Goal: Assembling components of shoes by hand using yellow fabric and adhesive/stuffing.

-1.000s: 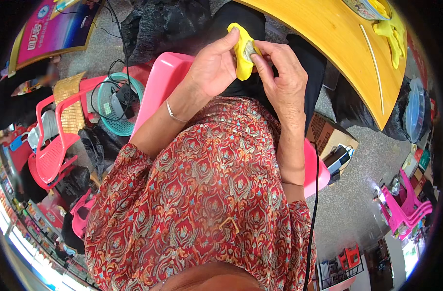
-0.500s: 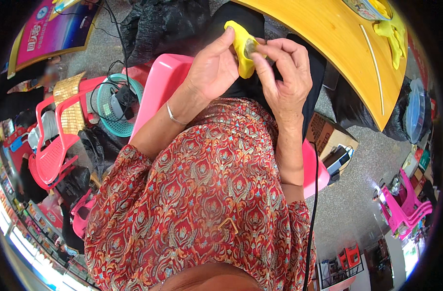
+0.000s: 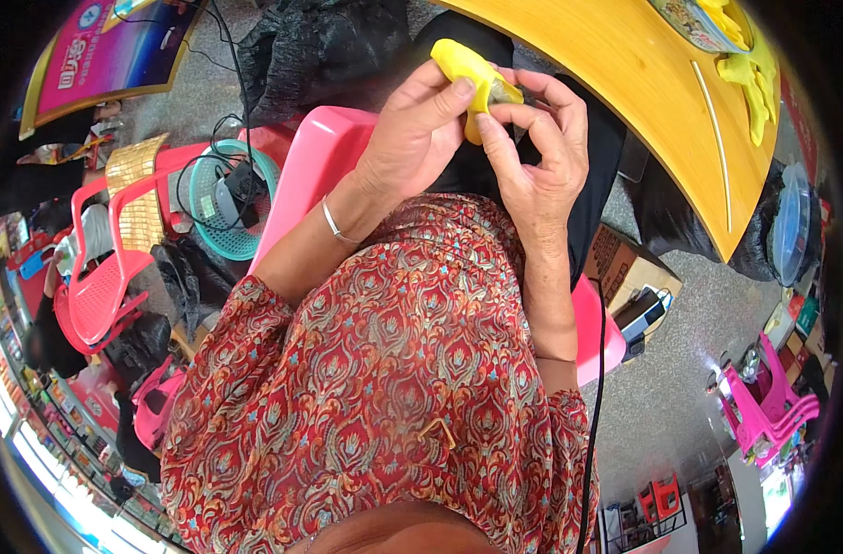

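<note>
Above my lap, both hands hold a small, soft yellow piece (image 3: 465, 65), curved and looking like cloth. My left hand (image 3: 412, 134) pinches it from the left, with the thumb across its front. On the other side, my right hand (image 3: 541, 152) has thumb and fingers closed at its right edge, where a greyish-white patch (image 3: 502, 91) shows in an opening; whether this is lining or stuffing I cannot tell. More yellow pieces (image 3: 752, 81) lie at the right end of the yellow table (image 3: 624, 65), beside a patterned basin (image 3: 693, 26) with yellow things inside.
A thin pale stick (image 3: 713, 138) lies along the table. Left of me stand a pink chair (image 3: 107, 286) and a teal basket (image 3: 214, 208) with cables. On the right are an open cardboard box (image 3: 629, 272) and a magenta stool (image 3: 767, 402). A black cable (image 3: 595, 434) hangs by my right side.
My left thumb has come from the yellow piece's upper end down onto its front. The piece has tilted, and its opening now faces more to the right, toward my right fingers.
</note>
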Available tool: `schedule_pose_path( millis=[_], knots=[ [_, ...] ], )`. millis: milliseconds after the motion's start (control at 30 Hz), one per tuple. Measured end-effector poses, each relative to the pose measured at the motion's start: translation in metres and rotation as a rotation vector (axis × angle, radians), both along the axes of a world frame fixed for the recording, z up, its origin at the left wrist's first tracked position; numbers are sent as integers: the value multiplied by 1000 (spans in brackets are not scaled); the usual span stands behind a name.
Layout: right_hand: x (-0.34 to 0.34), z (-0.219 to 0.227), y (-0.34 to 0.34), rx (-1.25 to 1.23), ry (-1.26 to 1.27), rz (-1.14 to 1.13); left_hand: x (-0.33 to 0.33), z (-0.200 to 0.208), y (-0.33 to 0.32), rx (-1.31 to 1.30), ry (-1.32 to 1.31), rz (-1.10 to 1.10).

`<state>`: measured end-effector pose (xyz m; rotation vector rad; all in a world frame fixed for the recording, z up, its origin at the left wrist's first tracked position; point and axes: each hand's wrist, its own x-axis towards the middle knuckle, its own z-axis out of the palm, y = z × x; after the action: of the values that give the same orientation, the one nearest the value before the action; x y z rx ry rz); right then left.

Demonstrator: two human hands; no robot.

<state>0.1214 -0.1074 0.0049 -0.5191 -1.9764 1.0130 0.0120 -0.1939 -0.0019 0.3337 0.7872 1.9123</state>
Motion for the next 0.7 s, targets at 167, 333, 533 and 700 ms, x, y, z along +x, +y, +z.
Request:
schedule_pose_path(
  millis=[167, 333, 533, 700],
  knots=[
    [-8, 7, 0, -121, 60, 76, -3, 16, 2, 10, 47, 20],
    [-2, 13, 1, -359, 46, 122, 5, 15, 7, -80, 115, -24],
    [2, 13, -8, -667, 192, 175, 9, 18, -4, 39, 179, -81],
    [4, 6, -1, -608, 124, 219, 10, 15, -5, -50, 144, -24]
  ],
)
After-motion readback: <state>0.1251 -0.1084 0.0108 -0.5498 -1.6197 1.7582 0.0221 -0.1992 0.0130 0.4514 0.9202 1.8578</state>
